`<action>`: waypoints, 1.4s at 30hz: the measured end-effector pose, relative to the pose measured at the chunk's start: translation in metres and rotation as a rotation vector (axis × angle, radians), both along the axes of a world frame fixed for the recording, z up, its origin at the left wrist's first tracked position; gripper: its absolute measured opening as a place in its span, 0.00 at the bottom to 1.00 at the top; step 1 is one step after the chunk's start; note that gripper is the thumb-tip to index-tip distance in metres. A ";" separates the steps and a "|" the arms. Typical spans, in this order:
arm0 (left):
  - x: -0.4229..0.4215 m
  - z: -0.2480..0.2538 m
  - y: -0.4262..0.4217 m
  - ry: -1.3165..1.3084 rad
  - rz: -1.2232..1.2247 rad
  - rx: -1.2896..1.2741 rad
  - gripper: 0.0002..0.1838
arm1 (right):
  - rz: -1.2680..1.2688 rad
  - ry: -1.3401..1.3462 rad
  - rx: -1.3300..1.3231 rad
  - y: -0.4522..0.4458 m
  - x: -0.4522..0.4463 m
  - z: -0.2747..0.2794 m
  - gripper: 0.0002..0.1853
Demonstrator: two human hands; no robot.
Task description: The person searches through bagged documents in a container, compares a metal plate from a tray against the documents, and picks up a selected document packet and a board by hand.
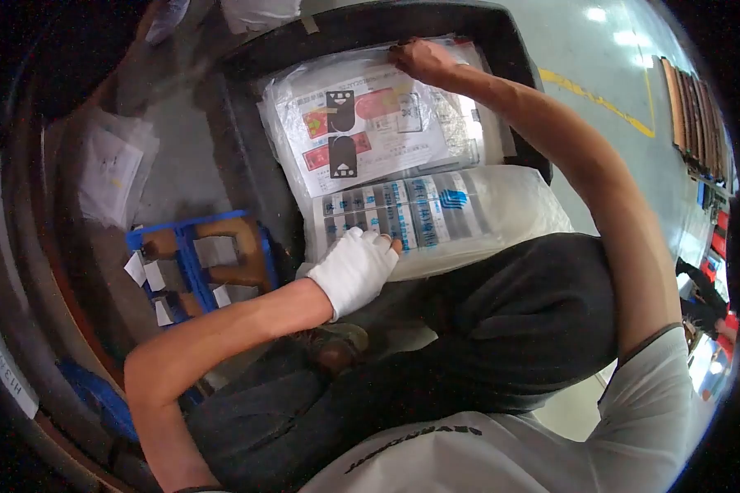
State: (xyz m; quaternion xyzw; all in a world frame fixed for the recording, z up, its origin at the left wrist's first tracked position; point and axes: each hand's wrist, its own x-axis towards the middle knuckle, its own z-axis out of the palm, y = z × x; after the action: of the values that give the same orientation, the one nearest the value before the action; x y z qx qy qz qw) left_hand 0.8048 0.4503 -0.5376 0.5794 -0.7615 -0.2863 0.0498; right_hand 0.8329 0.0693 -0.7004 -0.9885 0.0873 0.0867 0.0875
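My left hand [353, 271] wears a white glove with bare fingertips. Its bent fingers press on the near left part of a clear plastic-wrapped package [460, 215] with blue printing over grey strips. My right hand [423, 59] reaches to the far side, fingers closed on the top edge of a clear plastic bag [292, 92]; the fingertips are partly hidden. Under that plastic lies a printed sheet [423, 152] with red pictures, and on it are two black cut-out pieces [343, 156]. All of this rests in a black bin [251, 123].
Left of the bin, a blue divided rack [191, 226] holds brown pieces and white tags. Plastic sleeves with paper [111, 168] lie farther left. Brown boards [691, 119] stand in a row at the far right, beyond a yellow floor line [596, 103].
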 end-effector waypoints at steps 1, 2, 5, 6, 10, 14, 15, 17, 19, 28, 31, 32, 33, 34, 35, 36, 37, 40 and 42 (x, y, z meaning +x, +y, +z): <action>0.000 0.001 0.000 -0.001 0.001 0.001 0.18 | 0.002 0.006 -0.022 0.001 0.000 0.004 0.11; 0.000 0.001 0.000 0.003 0.007 0.005 0.18 | 0.002 0.005 -0.022 0.000 -0.001 0.000 0.11; 0.000 -0.001 0.001 0.018 0.019 -0.023 0.18 | 0.047 -0.210 -0.021 -0.004 -0.004 -0.009 0.15; 0.000 -0.002 0.002 0.025 0.026 -0.056 0.18 | 0.064 -0.235 -0.003 -0.006 -0.003 -0.008 0.15; 0.002 0.004 0.001 0.005 0.013 0.013 0.18 | 0.085 -0.231 0.030 -0.017 -0.002 -0.027 0.15; 0.001 -0.002 0.004 0.036 0.032 -0.035 0.19 | 0.061 -0.163 0.034 -0.006 -0.005 -0.004 0.15; 0.001 -0.002 0.004 0.041 0.036 -0.038 0.19 | 0.058 -0.183 0.039 -0.006 -0.005 -0.003 0.15; 0.001 -0.001 0.004 0.038 0.040 -0.029 0.19 | 0.057 -0.203 0.048 -0.005 -0.005 -0.001 0.15; 0.001 0.001 0.004 0.035 0.043 -0.022 0.20 | 0.049 -0.167 0.035 -0.004 -0.004 0.002 0.14; -0.001 -0.002 0.006 0.035 0.043 -0.028 0.20 | 0.140 -0.279 -0.068 0.005 -0.009 0.017 0.07; -0.002 -0.003 0.005 0.028 0.041 0.003 0.20 | 0.246 -0.528 -0.083 -0.003 -0.007 -0.002 0.13; -0.001 -0.004 0.005 0.033 0.042 -0.018 0.20 | 0.245 -0.524 -0.078 0.001 -0.007 0.001 0.13; 0.000 -0.005 0.005 0.037 0.043 -0.040 0.20 | 0.128 -0.434 0.044 0.008 -0.007 0.008 0.14; 0.000 -0.005 0.005 0.037 0.043 -0.039 0.20 | 0.011 -0.346 0.161 0.016 -0.007 0.016 0.15; 0.000 -0.005 0.005 0.038 0.045 -0.054 0.20 | 0.011 -0.347 0.160 0.019 -0.007 0.019 0.15; -0.001 -0.006 0.006 0.040 0.047 -0.068 0.20 | -0.040 -0.276 0.194 0.022 -0.006 0.021 0.15; -0.001 -0.006 0.005 0.038 0.046 -0.069 0.20 | -0.090 -0.208 0.226 0.025 -0.005 0.023 0.16; -0.003 -0.006 0.004 0.023 0.037 -0.040 0.19 | -0.056 -0.196 0.257 0.023 -0.004 0.015 0.16; -0.002 -0.005 0.003 0.032 0.041 -0.028 0.18 | -0.003 -0.194 0.262 0.024 -0.006 0.015 0.18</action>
State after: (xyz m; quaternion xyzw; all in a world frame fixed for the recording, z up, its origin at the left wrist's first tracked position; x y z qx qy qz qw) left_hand 0.8028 0.4536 -0.5422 0.5896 -0.7524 -0.2837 0.0757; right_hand 0.8265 0.0928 -0.6853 -0.9722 0.0678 0.0012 0.2239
